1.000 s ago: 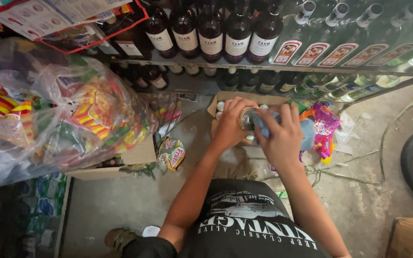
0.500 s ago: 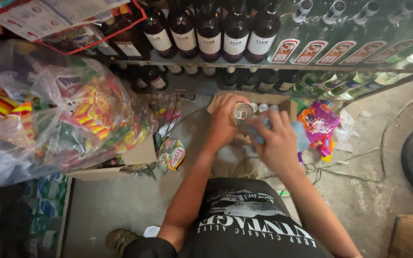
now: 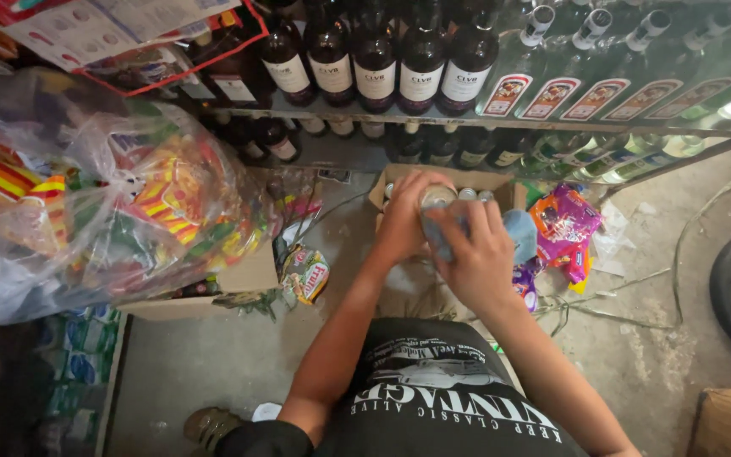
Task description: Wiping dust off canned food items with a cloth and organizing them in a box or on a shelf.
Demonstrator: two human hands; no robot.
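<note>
Here, at frame centre, both hands, left hand and right hand, clamp one drink can above the cardboard box (more cans remain inside).

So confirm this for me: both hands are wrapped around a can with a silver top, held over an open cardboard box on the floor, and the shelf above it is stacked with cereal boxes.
One detail is wrong. The left hand and right hand do hold the can over the cardboard box, but the shelf above holds rows of glass bottles, not cereal boxes. The head view shows this.
</note>
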